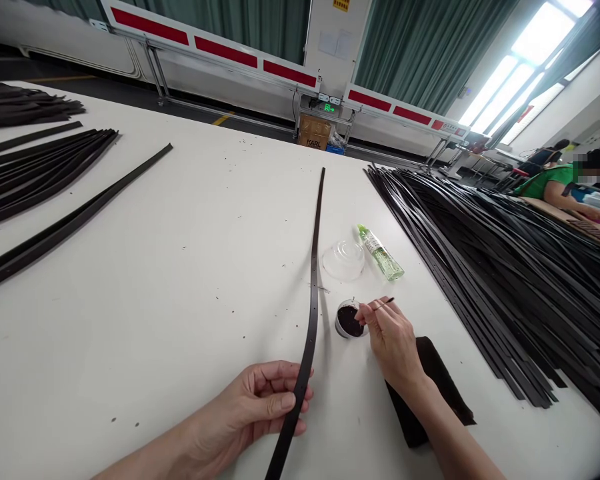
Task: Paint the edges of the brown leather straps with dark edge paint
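Observation:
My left hand (265, 407) is closed around a long dark leather strap (314, 280) with punched holes, gripping it near its close end; the strap runs away from me across the white table (180, 267). My right hand (390, 337) pinches a thin brush (383, 305) and holds its tip over a small round pot (349, 320) of dark paste. The pot stands just right of the strap.
A clear lid (343, 260) and a green tube (380, 252) lie beyond the pot. A dark cloth (430, 390) lies under my right forearm. A large pile of straps (505, 267) fills the right side; several more straps (40, 180) lie at left. Another person (570, 183) sits far right.

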`<state>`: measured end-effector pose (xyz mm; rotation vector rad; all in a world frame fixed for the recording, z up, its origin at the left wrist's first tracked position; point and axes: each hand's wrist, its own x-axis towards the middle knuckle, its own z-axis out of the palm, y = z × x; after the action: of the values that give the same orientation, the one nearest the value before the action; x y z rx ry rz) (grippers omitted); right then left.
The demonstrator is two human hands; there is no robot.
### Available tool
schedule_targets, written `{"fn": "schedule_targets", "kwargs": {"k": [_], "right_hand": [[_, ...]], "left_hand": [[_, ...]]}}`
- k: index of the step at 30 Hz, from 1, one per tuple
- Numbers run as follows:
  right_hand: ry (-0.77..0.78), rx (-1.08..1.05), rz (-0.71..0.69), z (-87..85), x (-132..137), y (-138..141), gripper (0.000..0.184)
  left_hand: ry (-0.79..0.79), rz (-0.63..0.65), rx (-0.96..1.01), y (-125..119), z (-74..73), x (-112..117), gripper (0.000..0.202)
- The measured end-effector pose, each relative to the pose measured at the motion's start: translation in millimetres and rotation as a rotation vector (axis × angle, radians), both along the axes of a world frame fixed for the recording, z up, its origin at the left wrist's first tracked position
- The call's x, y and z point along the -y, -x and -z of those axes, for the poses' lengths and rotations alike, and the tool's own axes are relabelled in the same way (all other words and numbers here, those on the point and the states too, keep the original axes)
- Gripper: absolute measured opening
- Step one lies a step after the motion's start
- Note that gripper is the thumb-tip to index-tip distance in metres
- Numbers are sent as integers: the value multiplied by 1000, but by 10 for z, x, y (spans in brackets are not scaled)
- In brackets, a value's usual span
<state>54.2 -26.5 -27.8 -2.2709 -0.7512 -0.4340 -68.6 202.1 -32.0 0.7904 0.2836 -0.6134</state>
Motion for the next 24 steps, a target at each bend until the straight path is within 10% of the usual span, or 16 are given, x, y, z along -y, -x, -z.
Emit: {"fn": "schedule_targets", "kwargs": {"k": [10, 24], "right_hand": [[-577, -524, 96, -238, -109, 490, 40], [-341, -71, -425, -149, -297, 750, 29]], "left_hand": [[-9, -90, 11, -23, 16, 48, 25], [17, -86, 44, -20, 15, 68, 24]]}}
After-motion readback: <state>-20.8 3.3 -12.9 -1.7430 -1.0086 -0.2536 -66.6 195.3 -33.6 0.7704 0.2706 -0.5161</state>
